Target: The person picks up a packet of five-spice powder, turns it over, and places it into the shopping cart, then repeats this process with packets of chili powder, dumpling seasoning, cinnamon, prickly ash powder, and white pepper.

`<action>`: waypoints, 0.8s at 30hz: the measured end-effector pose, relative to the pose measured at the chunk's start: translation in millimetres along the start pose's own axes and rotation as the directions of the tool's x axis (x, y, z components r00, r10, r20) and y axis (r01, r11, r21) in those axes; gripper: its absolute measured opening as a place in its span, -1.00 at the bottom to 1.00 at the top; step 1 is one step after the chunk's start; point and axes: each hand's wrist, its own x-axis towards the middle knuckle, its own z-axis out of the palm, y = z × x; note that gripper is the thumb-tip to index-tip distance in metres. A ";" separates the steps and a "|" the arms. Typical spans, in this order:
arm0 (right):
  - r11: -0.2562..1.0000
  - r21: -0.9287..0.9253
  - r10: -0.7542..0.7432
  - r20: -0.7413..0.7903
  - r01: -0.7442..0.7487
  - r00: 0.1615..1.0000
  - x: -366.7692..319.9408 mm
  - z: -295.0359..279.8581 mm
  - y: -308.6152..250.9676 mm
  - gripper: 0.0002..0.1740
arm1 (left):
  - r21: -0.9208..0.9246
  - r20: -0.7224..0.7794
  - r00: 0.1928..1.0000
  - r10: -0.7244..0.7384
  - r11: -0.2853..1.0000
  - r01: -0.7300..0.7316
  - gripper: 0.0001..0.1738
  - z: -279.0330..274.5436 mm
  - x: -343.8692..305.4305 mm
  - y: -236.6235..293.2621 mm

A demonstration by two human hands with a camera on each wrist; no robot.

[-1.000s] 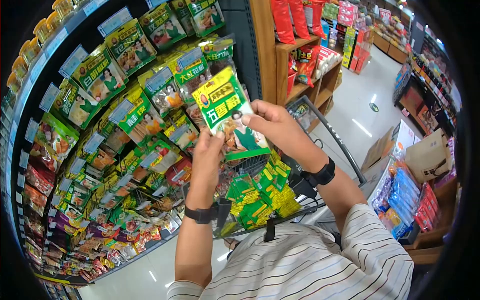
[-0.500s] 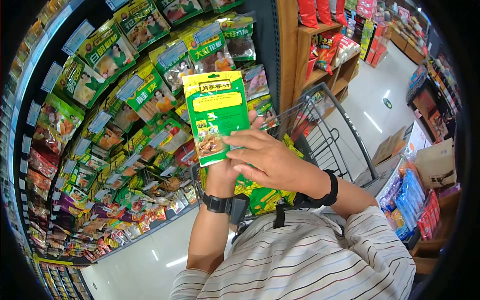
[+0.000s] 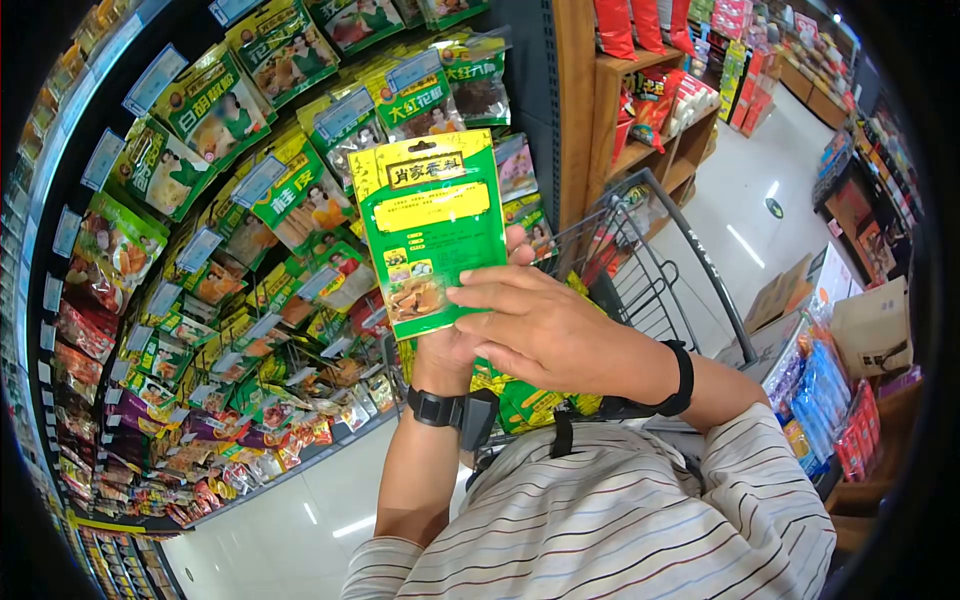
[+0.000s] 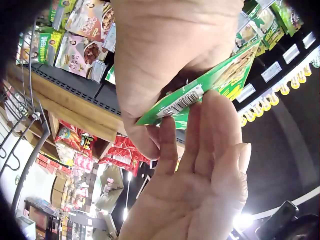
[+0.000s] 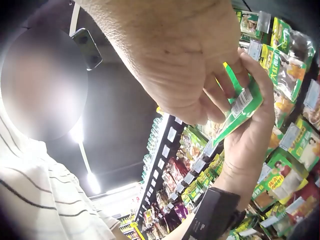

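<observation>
A green and yellow spice packet (image 3: 435, 235) is held up before the body in the head view, its printed back facing me. My left hand (image 3: 450, 350) grips it from below and behind, with fingertips showing past its right edge and much of the hand hidden. Across the packet's lower right part lies my right hand (image 3: 550, 325), its fingers nearly straight and touching the print. In the left wrist view, the right hand's (image 4: 192, 170) fingers reach up to the packet's barcode edge. The right wrist view shows the left hand (image 5: 250, 140) around the packet (image 5: 242, 107).
Spice packets (image 3: 295, 195) hang in rows on the dark shelf to the left, with price tags along them. A shopping cart (image 3: 640, 270) with green and yellow packets (image 3: 530, 400) in it stands close in front. Wooden shelving (image 3: 650, 150) and cardboard boxes (image 3: 868, 325) are at the right.
The packet has turned from its front, lettered 五香粉, to its back. The right hand has gone from pinching the packet to lying flat over it. Lately the packet has come slightly nearer.
</observation>
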 end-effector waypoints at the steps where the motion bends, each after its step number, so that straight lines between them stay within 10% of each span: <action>1: 1.000 -0.004 -0.004 -0.001 0.004 1.000 -0.2 -1.6 -0.7 -0.68 | 0.003 -0.017 1.000 -0.005 1.000 0.005 -0.36 1.1 0.8 -0.4; 19: 0.997 0.067 -0.029 0.043 0.026 0.999 4.9 -23.2 13.8 -0.64 | 0.145 -0.082 0.995 0.056 0.988 -0.044 -0.41 1.2 10.7 -1.7; 24: 0.886 0.366 0.261 0.113 -0.284 0.959 27.1 -56.9 25.5 -0.56 | 0.451 -0.298 0.947 0.115 0.892 0.034 -0.49 -2.3 32.0 27.4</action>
